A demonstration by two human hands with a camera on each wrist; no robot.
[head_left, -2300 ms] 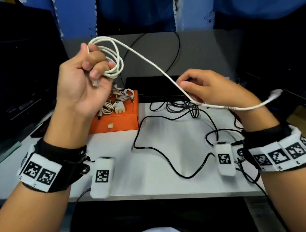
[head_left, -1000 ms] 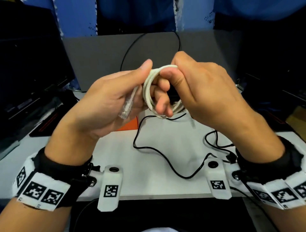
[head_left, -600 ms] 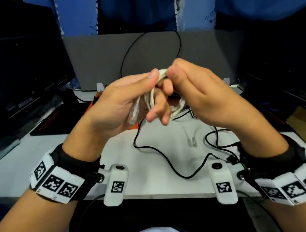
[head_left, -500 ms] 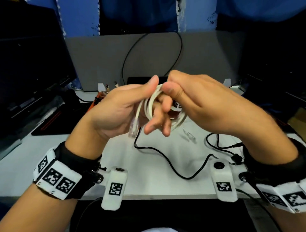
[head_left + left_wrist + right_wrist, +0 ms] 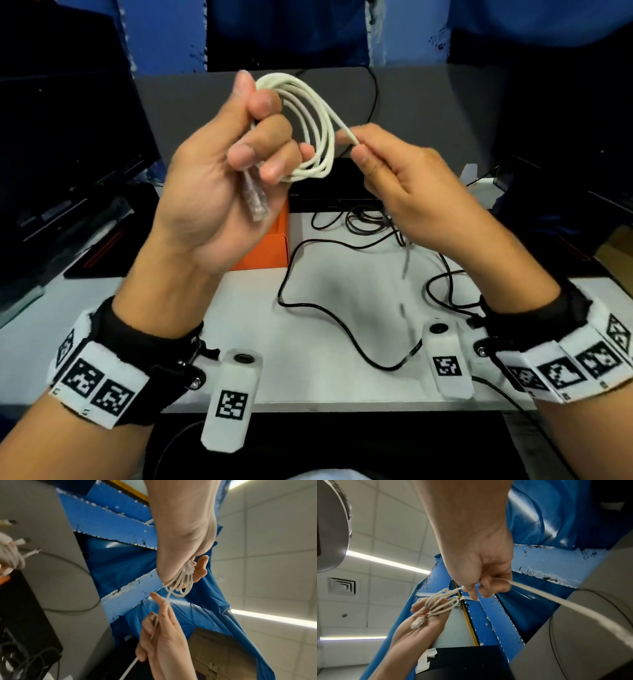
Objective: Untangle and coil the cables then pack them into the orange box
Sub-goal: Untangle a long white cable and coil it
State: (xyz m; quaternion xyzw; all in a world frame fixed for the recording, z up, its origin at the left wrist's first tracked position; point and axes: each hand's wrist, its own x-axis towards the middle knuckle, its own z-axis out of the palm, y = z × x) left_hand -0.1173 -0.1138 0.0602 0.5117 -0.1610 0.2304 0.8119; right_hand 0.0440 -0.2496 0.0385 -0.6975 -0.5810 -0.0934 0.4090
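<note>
Overhead, left hand [image 5: 219,171] fingers curl round the white cable [image 5: 308,120] coil to keep loops together; right hand [image 5: 404,185] pinches the loose tail taut.

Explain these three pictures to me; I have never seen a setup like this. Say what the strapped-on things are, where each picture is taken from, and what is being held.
No machine here: a person works bare-handed. The big picture comes from a head camera; the other two from cameras strapped to the wrists, looking up past the fingers. The left hand holds a coiled white cable with its clear plug hanging down. The right hand pinches the cable's loose tail. On the white table lie a loose black cable and, partly hidden by the left hand, the orange box.
</note>
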